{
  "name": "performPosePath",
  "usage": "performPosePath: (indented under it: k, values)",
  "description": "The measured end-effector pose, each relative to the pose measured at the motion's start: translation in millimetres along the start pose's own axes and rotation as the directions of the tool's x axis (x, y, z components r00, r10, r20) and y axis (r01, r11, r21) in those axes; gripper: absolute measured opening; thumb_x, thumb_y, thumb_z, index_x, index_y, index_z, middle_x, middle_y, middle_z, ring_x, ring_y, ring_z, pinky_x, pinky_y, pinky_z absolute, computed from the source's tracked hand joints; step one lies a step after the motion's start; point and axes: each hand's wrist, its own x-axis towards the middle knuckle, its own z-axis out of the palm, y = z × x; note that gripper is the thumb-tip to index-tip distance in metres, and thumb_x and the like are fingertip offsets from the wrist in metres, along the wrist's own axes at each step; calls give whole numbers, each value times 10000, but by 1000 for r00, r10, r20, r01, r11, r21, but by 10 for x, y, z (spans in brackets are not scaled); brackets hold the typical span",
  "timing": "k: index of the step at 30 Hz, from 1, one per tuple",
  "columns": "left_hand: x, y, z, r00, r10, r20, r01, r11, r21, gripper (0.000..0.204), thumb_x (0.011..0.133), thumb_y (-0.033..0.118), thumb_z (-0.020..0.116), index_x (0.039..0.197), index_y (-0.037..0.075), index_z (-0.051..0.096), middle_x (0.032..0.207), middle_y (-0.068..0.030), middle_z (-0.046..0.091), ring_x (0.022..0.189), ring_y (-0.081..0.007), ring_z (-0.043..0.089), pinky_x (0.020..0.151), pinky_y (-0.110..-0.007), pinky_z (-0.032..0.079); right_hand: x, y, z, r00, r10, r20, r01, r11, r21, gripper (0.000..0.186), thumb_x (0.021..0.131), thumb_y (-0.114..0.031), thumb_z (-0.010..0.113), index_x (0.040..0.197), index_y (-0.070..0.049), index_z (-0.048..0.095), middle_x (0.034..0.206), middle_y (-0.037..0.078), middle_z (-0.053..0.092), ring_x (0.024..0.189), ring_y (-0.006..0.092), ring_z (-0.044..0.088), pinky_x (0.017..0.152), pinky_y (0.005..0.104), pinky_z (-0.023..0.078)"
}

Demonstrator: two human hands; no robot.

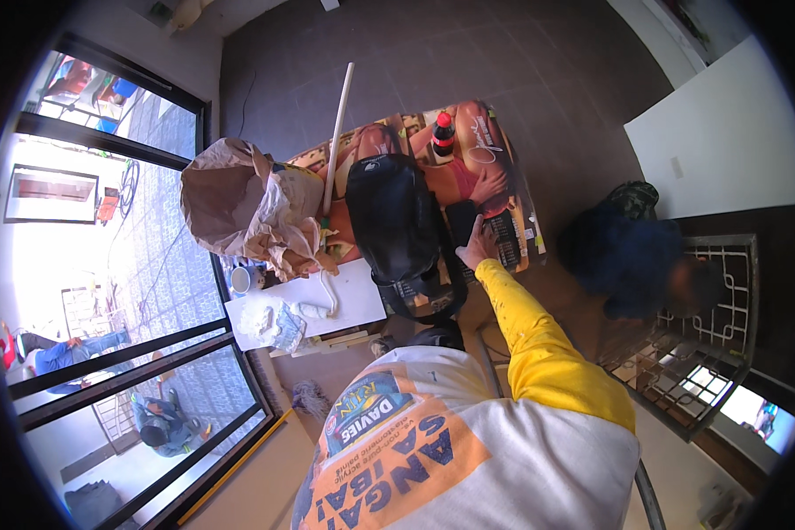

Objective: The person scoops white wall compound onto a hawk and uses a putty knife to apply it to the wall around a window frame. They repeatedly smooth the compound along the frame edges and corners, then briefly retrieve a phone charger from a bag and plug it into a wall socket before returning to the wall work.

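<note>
My right hand [478, 246], at the end of a yellow sleeve, reaches over the near right part of a table with a picture-printed cover [523, 212]. Its index finger is stretched out at the edge of a flat black object [460, 221], perhaps a phone; whether the fingertip touches it I cannot tell. Nothing shows in the hand. Just left of it lies a black backpack [387, 212], its strap hanging over the near edge. A dark bottle with a red cap [443, 134] stands farther back. My left hand is out of sight.
A large open brown paper bag [230, 190] and a white stick [338, 137] are left of the backpack. A white board [358, 300] carries a crumpled white cloth [278, 325] and a roller. A person in dark blue [632, 256] bends beside a metal grille [715, 344] at right.
</note>
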Motion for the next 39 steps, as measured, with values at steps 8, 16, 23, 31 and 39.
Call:
performPosePath:
  k: [8, 16, 23, 31, 39]
  values:
    - [129, 89, -139, 988, 154, -4, -151, 975, 166, 364, 977, 162, 657, 1287, -28, 626, 1135, -104, 702, 1038, -197, 651, 897, -363, 529, -43, 20, 46, 993, 111, 52, -118, 976, 185, 1312, 673, -340, 893, 1629, -65, 37, 1508, 305, 396, 1356, 460, 460, 1122, 480, 421]
    - [-1045, 2554, -35, 743, 668, -38, -659, 720, -218, 503, 1008, 253, 672, 1411, -20, 545, 1193, -104, 697, 1080, -181, 654, 946, -286, 509, -1425, -714, -1560, 769, -622, -149, 569, 559, 603, 1239, 703, -202, 847, 1601, 53, 32, 1530, 390, 321, 1432, 475, 370, 1198, 459, 323]
    - [-2982, 4062, 160, 77, 991, -113, -697, -28, -717, 1182, 810, 705, 708, 1618, 27, 174, 1592, -193, 357, 1449, -306, 402, 1193, -466, 327, -3016, -1914, -3133, 120, -964, -236, 810, -42, 586, 1197, 769, -243, 875, 1551, 133, 49, 1419, 340, 415, 1272, 479, 483, 1076, 523, 403]
    - [-3100, 3925, -331, 0, 839, -545, -446, -488, -751, 1156, 812, 889, 487, 1521, -15, 365, 1328, -275, 577, 1193, -379, 614, 1035, -511, 506, -3829, -2580, -2979, -77, -961, -265, 967, -136, 214, 1180, 778, -216, 880, 1564, 113, 62, 1436, 369, 416, 1247, 487, 524, 1071, 512, 435]
    - [-2011, 3224, -1273, 24, 974, -226, 91, -227, -970, 1011, 929, 767, 490, 1569, 12, 286, 1460, -197, 514, 1282, -358, 563, 1109, -578, 442, -3740, -2626, -2108, 284, -950, -133, 811, 164, 561, 1007, 804, -178, 872, 1580, 20, 262, 1494, 239, 468, 1289, 349, 552, 1080, 414, 444]
